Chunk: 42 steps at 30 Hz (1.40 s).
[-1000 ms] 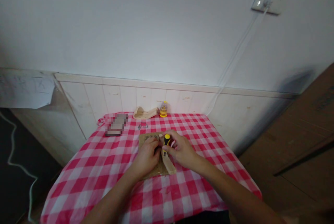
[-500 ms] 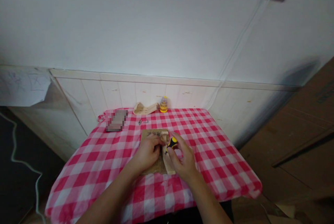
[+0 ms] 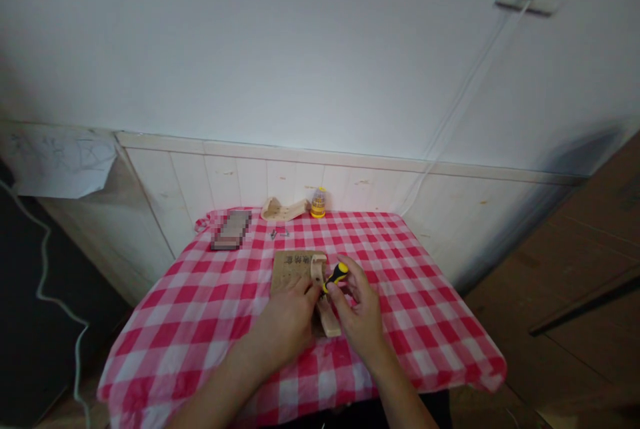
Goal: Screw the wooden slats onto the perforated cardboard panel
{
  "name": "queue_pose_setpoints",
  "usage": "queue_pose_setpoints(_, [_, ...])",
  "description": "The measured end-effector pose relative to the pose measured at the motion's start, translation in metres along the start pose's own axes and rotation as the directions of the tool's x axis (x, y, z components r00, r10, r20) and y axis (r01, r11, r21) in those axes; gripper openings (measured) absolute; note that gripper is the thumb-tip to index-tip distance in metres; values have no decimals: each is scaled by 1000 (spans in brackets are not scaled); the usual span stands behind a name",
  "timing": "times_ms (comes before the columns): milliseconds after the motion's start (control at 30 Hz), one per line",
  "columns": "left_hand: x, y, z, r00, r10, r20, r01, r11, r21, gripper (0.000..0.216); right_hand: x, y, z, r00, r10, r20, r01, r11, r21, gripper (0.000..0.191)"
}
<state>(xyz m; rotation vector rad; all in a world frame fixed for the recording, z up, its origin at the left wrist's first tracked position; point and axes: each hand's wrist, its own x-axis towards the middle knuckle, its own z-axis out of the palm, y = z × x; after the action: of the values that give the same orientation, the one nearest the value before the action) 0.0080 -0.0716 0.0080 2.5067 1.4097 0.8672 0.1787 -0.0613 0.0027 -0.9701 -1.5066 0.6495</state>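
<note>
My right hand [image 3: 364, 312] is closed around a short screwdriver [image 3: 339, 273] with a yellow and black handle. The tool leans, its lower end at a pale curved wooden piece [image 3: 330, 322]. The upper end of that wood bends into a hook shape. My left hand [image 3: 287, 319] presses its bunched fingertips against the wood beside the screwdriver's lower end; what they pinch, if anything, is hidden. Beneath the wood and my left fingers lies a brown cardboard sheet [image 3: 281, 272] with dark writing along its top.
At the table's back edge are another curved wooden piece [image 3: 285, 210] and a yellow-based clear container [image 3: 319, 203]. Small metal parts [image 3: 279, 234] lie before them. A pixelated flat object [image 3: 231, 230] rests at the back left. A checked cloth [image 3: 425, 322] covers the table.
My left hand has slid down and toward me along the wood, uncovering the cardboard's writing and the hooked end. The screwdriver leans further to the right. The whole view has shifted slightly.
</note>
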Motion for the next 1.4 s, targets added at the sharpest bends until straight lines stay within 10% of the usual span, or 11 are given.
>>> queue_pose_setpoints(267, [-35, 12, 26, 966, -122, -229, 102, 990, -96, 49, -12, 14, 3, 999, 8, -33, -6, 998, 69, 46])
queue_pose_setpoints(1400, [-41, 0, 43, 930, 46, -365, -51, 999, -3, 30, 11, -2, 4, 999, 43, -6, -43, 999, 16, 45])
